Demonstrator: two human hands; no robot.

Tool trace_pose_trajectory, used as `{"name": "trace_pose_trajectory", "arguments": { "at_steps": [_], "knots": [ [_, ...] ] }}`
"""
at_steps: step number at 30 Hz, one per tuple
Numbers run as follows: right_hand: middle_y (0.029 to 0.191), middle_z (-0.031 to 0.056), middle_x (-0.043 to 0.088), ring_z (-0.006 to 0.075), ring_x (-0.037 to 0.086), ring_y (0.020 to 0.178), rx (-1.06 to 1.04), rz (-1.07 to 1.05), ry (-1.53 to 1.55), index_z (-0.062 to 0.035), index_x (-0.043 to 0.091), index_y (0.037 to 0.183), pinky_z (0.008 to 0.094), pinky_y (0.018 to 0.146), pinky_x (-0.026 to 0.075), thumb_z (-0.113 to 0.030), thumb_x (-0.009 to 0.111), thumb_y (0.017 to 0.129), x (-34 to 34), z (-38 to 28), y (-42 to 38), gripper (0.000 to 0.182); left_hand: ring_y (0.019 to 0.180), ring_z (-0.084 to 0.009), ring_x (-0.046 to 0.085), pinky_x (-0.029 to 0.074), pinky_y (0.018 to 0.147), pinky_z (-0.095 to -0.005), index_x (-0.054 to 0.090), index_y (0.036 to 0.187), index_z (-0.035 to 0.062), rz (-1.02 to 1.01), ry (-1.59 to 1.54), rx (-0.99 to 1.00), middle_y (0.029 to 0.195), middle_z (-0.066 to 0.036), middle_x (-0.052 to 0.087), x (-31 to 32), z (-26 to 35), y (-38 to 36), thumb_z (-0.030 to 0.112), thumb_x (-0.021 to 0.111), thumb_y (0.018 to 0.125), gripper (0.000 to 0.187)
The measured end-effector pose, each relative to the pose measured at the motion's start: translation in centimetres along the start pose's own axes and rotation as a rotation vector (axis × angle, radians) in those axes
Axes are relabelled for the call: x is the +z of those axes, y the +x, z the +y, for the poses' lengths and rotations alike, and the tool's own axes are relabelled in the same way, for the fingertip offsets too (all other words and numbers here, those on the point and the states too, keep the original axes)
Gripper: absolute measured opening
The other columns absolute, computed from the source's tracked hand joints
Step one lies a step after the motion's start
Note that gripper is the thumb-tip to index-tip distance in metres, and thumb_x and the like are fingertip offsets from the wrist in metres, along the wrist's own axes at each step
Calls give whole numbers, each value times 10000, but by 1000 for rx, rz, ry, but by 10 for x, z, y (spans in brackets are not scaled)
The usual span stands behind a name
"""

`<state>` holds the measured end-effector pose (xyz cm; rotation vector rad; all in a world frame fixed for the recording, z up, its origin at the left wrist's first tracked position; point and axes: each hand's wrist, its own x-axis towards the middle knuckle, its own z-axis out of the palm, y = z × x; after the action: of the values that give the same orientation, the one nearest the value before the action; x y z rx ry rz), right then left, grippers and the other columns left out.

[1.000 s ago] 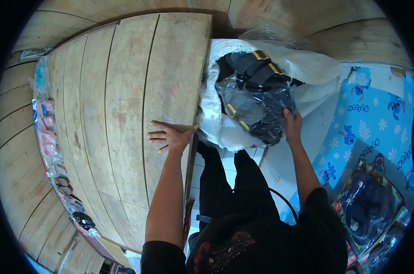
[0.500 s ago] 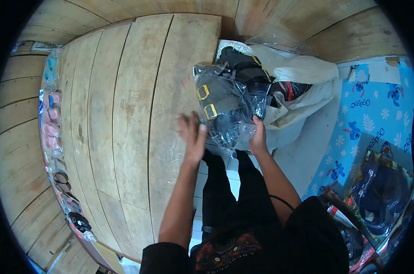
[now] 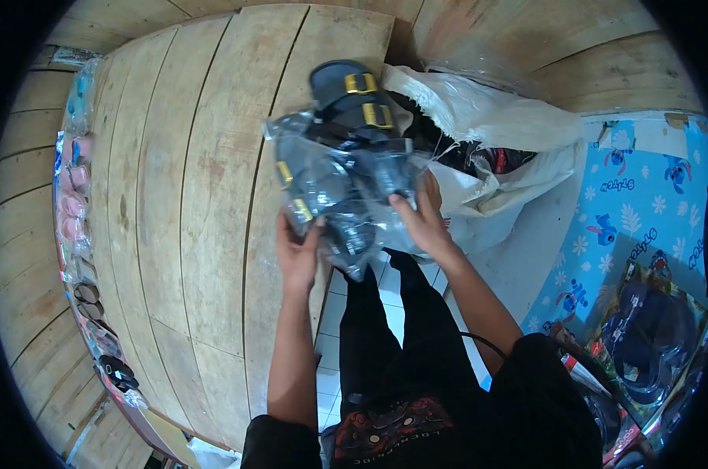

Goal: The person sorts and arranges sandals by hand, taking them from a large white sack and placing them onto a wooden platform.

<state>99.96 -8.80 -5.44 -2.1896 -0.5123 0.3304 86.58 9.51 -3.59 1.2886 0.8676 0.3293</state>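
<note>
Yellow-buckled black sandals (image 3: 334, 176) in clear plastic (image 3: 387, 173), held over the bench (image 3: 213, 195) by its right edge, left hand (image 3: 297, 254) and right hand (image 3: 426, 225) both closed on them. Tons of planking leftward; white sack (image 3: 518, 121) just past that edge.

There are two hands, one left hand (image 3: 295, 254) and one right hand (image 3: 426, 223). Two dark sandals (image 3: 328, 82) show, with two yellow buckles (image 3: 284, 173) on each, so that makes four buckles. The shiny plastic (image 3: 319, 187) is too blurry to count in pieces. There is one white sack (image 3: 510, 121), but the things inside are too hidden to count. There is one wooden table (image 3: 205, 195). About four pink shoes (image 3: 72, 205) sit in the row by its far edge. There are two legs (image 3: 362, 320) and one black shirt (image 3: 479, 414).
</note>
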Motion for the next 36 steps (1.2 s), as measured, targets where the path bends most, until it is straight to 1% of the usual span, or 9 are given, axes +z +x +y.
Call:
{"name": "trace_pose_trajectory", "arguments": {
  "at_steps": [3,10,12,15,19,24,29,34,36],
  "knots": [
    [1414,334,201,467,129,1340,-38,-8,-178,100,306,1332,538,1067,154,-360,553,862,13,-13,18,703,1117,-165,484,379,953,-284,358,1323,-1,174,24,86,1212,-102,518,-37,5,-10,41,660,832,579],
    [1396,360,182,487,154,1316,4,159,-174,91,324,1325,568,1046,164,-241,592,829,24,-57,16,654,991,-129,530,412,870,-272,429,1275,12,342,35,159,1113,-61,570,-107,4,-26,116,587,903,417],
    [1347,302,339,428,310,1275,-90,152,-190,50,384,1301,512,1027,256,-192,595,837,23,-68,18,564,1002,-130,529,408,886,-277,424,1286,9,365,59,143,1126,-66,568,-114,10,-30,102,582,903,424],
    [1153,176,583,294,548,1111,26,-183,309,-29,466,1261,382,934,426,-211,571,881,33,-73,41,433,1020,-134,529,400,913,-286,404,1310,7,277,75,43,1148,-72,563,-123,17,-30,95,583,900,455],
    [1226,206,531,312,505,1174,-177,-103,320,-33,457,1282,396,959,417,-324,596,870,70,-77,100,523,1218,-214,425,354,994,-336,287,1406,29,180,210,56,1345,-145,429,-127,26,-29,211,579,906,607],
    [1289,188,502,299,521,1139,-58,-472,98,-112,466,1317,353,900,441,-498,638,811,76,-95,128,659,1192,-200,435,344,998,-320,266,1431,59,195,142,-109,1330,-155,440,-119,42,-16,252,526,939,589],
    [1071,130,489,248,530,984,-68,-568,80,-48,571,1156,325,856,432,-484,652,810,74,-81,101,562,1190,-186,440,343,994,-299,349,1397,54,162,237,153,1320,-134,460,-127,25,-5,236,513,949,511],
    [1007,101,465,203,519,886,-90,-665,147,-18,595,1092,298,779,441,-444,688,798,68,-68,65,526,1214,-204,431,311,1017,-302,367,1388,58,161,213,68,1304,-151,486,-146,33,-14,278,549,927,542],
    [1008,91,458,177,519,877,-83,-540,188,-17,611,1061,280,758,444,-390,728,779,71,-65,48,482,1232,-242,431,300,1032,-338,390,1366,50,279,565,114,1321,-164,477,-154,34,-18,300,571,910,551]
  ]
}}
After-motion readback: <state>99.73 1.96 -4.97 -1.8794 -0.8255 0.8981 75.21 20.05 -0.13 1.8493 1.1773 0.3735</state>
